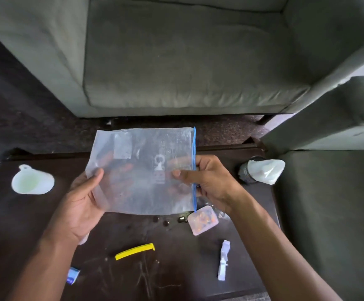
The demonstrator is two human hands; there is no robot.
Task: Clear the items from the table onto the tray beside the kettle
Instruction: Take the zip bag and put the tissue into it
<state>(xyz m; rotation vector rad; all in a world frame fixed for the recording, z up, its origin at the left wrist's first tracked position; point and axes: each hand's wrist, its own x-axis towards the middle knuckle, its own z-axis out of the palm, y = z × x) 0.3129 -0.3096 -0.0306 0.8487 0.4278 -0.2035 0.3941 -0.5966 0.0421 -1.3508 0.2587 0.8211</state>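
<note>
I hold a clear plastic zip bag with a blue seal strip flat above the dark table. My left hand grips its left edge and my right hand pinches its right edge at the blue strip. On the table lie a white funnel, a yellow bag clip, a small clear box of orange pieces, a white plastic clip, a few dark beads and a small blue-and-white item. No tray or kettle is in view.
A grey sofa stands beyond the table, and a second grey seat is at the right. A black mesh cup with a white bag in it sits at the table's right rear corner. Dark carpet lies at the left.
</note>
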